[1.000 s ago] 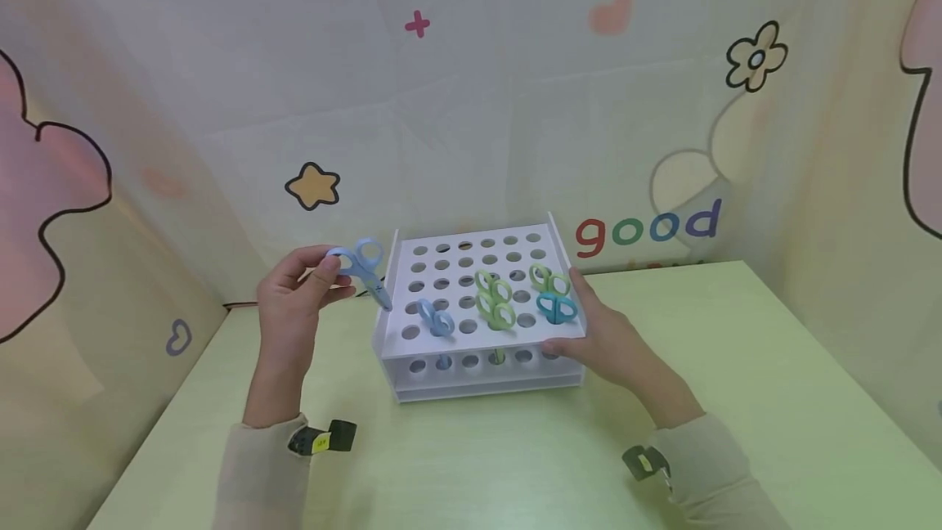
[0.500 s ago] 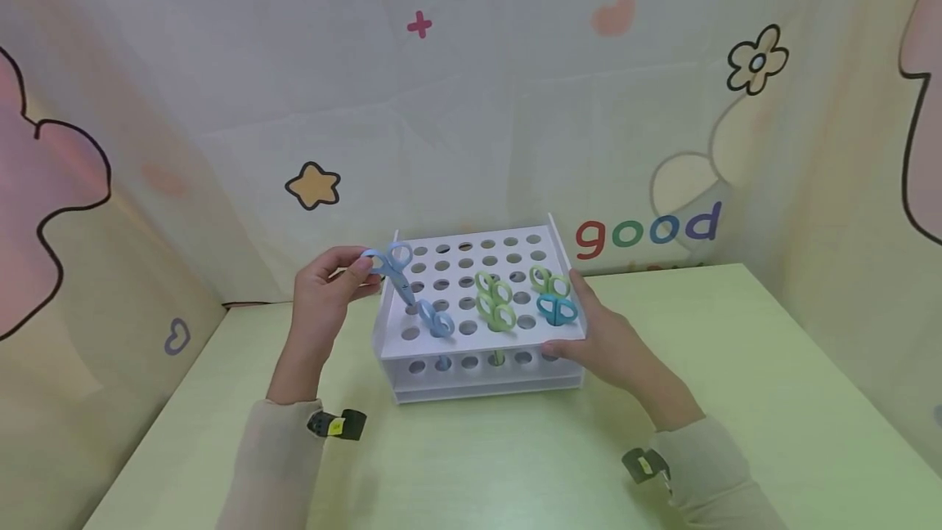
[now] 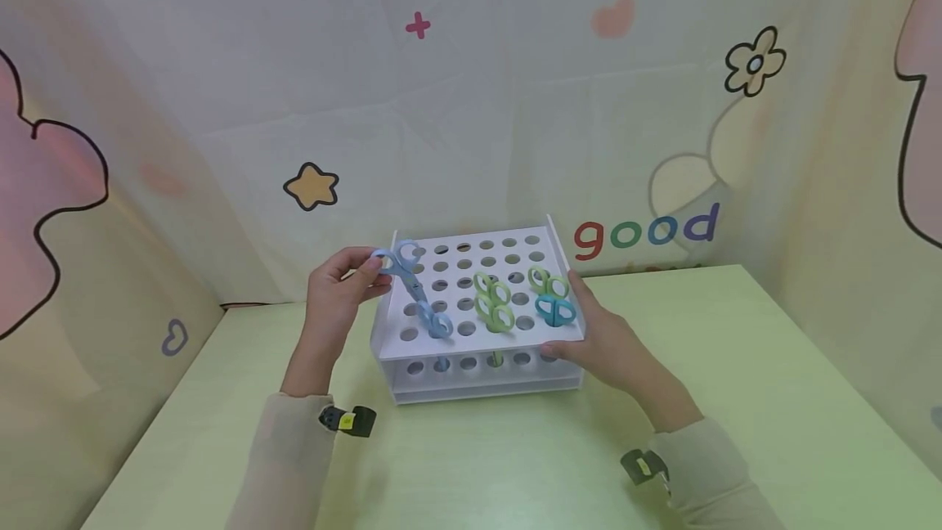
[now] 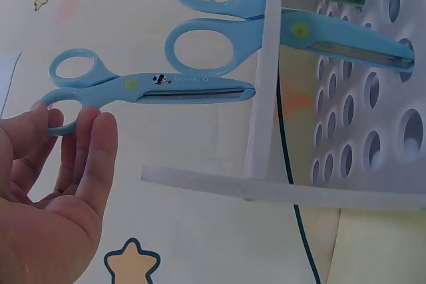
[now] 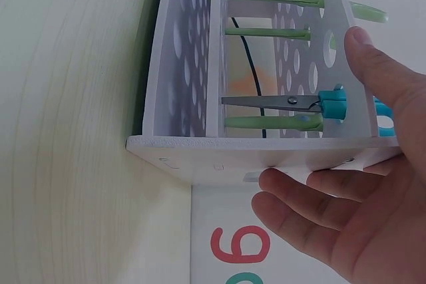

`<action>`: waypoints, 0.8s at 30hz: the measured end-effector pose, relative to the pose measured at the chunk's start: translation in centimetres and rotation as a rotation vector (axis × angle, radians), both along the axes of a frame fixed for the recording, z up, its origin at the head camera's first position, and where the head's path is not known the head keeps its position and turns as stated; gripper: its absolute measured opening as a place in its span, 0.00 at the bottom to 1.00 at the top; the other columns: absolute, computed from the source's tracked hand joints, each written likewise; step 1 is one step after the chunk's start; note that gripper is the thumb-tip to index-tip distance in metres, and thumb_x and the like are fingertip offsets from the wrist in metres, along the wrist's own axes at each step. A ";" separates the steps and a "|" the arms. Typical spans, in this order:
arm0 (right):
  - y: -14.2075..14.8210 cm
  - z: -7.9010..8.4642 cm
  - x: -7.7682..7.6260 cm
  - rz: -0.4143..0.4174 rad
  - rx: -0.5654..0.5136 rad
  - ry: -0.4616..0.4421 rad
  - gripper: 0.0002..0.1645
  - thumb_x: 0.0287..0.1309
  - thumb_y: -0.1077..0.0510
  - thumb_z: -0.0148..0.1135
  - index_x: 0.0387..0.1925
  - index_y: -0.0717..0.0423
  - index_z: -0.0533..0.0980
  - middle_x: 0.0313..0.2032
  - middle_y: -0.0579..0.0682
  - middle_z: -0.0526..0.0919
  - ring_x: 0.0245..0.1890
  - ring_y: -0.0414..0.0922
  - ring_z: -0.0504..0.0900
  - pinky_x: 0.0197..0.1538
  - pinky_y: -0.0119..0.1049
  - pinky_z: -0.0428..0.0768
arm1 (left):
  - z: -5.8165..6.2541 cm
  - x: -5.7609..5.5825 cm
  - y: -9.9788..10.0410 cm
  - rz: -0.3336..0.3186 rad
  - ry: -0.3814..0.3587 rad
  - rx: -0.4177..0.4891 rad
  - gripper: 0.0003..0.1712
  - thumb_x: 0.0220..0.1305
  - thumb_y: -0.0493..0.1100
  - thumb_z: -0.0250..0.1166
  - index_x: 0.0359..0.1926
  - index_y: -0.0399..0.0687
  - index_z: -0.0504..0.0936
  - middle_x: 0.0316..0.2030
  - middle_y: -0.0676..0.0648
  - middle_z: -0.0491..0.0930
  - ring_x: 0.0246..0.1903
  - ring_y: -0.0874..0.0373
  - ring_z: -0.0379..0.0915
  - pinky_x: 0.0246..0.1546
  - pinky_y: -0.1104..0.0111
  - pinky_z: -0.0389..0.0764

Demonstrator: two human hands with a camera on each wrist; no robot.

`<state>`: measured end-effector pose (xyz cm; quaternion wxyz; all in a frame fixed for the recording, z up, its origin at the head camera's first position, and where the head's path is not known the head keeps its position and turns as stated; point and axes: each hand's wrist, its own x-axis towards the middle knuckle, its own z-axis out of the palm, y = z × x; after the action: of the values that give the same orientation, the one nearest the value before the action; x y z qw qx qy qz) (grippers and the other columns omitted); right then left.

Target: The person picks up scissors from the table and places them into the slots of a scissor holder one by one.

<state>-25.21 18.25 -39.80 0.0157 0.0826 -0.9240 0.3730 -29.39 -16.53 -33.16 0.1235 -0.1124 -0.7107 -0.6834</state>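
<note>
My left hand (image 3: 334, 293) pinches one handle loop of light blue scissors (image 4: 166, 89), their blades pointing down. The tip is over the left part of the white holed rack (image 3: 456, 345); whether it touches the top plate I cannot tell. Another pair of light blue scissors (image 4: 339, 38) stands in a front hole. Green scissors (image 3: 495, 316) stand in middle and right holes, and teal-handled scissors (image 5: 333, 104) stand at the front right. My right hand (image 3: 616, 343) grips the rack's right side, thumb at the front top edge and fingers against the side panel (image 5: 219, 157).
The rack stands on a pale green-yellow table (image 3: 471, 464) near the back curtain (image 3: 471, 129). Several holes show in the top plate behind and left of the scissors. A dark cord (image 4: 287, 157) runs behind the rack.
My left hand has moved right with the light blue scissors, from beside the rack's left edge to over its left holes. My right hand and the rack have hardly moved.
</note>
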 end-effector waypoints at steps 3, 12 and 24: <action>0.0 0.0 0.0 -0.004 0.004 -0.002 0.73 0.53 0.44 0.78 0.81 0.48 0.34 0.68 0.60 0.68 0.54 0.55 0.74 0.57 0.53 0.75 | -0.1 -0.1 0.0 0.001 -0.002 0.003 0.12 0.71 0.40 0.65 0.49 0.34 0.82 0.39 0.43 0.79 0.39 0.50 0.83 0.44 0.62 0.82; 0.1 0.0 0.0 -0.009 0.011 -0.007 0.73 0.53 0.43 0.77 0.81 0.49 0.34 0.68 0.61 0.68 0.55 0.56 0.73 0.58 0.54 0.75 | -0.3 -0.4 0.6 -0.009 -0.007 0.029 0.14 0.72 0.37 0.63 0.51 0.28 0.79 0.41 0.40 0.78 0.36 0.56 0.83 0.45 0.62 0.82; -0.1 0.2 0.1 -0.008 0.003 -0.010 0.73 0.53 0.44 0.78 0.81 0.49 0.34 0.68 0.60 0.67 0.55 0.56 0.73 0.58 0.53 0.75 | -0.7 -0.6 0.5 0.031 -0.044 -0.080 0.15 0.72 0.40 0.64 0.54 0.33 0.81 0.41 0.41 0.81 0.39 0.57 0.81 0.46 0.68 0.81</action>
<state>-25.09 18.13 -39.58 0.0125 0.0772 -0.9251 0.3717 -29.98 -16.06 -33.84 0.1140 -0.0912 -0.7416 -0.6548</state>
